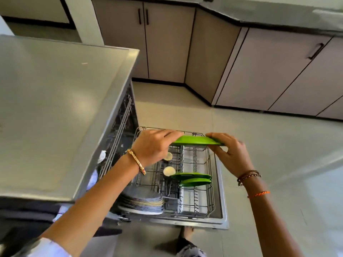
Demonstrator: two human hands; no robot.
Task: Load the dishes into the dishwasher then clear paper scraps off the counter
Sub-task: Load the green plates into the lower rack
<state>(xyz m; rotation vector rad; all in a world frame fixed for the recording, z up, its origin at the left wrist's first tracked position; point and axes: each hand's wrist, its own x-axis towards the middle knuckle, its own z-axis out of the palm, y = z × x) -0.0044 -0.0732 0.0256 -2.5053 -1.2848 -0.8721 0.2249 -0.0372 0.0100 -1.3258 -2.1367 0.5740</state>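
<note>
My left hand (pixel 155 143) and right hand (pixel 229 151) both gripped a green plate (pixel 196 140) by its ends, held flat above the pulled-out lower rack (pixel 211 182), two green plates (pixel 193 179) already slotted upright, grey plates (pixel 143 201) stacked nearby, tabletop (pixel 55 108) at left.

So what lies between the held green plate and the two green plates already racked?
Head view: only bare rack tines lie between the held green plate and the two racked green plates.

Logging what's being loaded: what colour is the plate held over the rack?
Bright green plate, like the two already racked; clearest in the head view.
</note>
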